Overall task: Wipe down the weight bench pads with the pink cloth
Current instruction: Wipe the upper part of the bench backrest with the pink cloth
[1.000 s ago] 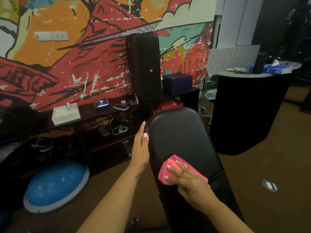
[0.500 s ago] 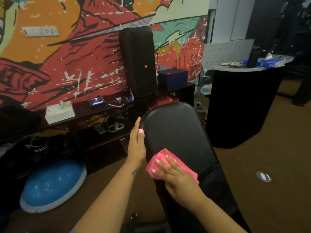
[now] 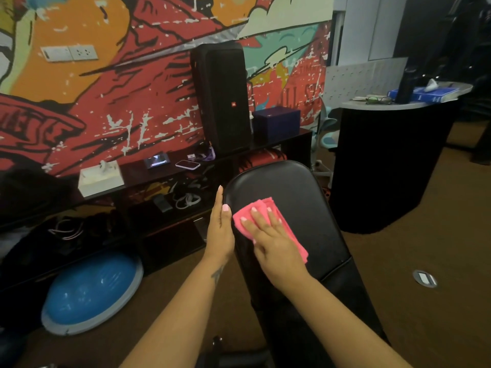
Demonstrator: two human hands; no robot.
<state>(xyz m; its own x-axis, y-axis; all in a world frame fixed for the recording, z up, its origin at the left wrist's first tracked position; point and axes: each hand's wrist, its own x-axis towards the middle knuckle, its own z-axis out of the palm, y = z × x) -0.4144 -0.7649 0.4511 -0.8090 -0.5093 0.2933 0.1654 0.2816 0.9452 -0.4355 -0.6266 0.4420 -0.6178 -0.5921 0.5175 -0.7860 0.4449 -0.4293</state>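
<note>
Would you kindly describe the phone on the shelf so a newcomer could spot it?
Find the tall black speaker against the mural. On the dark shelf left of its base lies the phone, flat, pale with a dark screen. The neighbouring small display is propped up instead.

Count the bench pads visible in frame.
2. The back pad runs away from the camera, with the pink cloth pressed on it under the right hand. The seat pad lies nearer, past the seam, mostly hidden by the arm.
</note>
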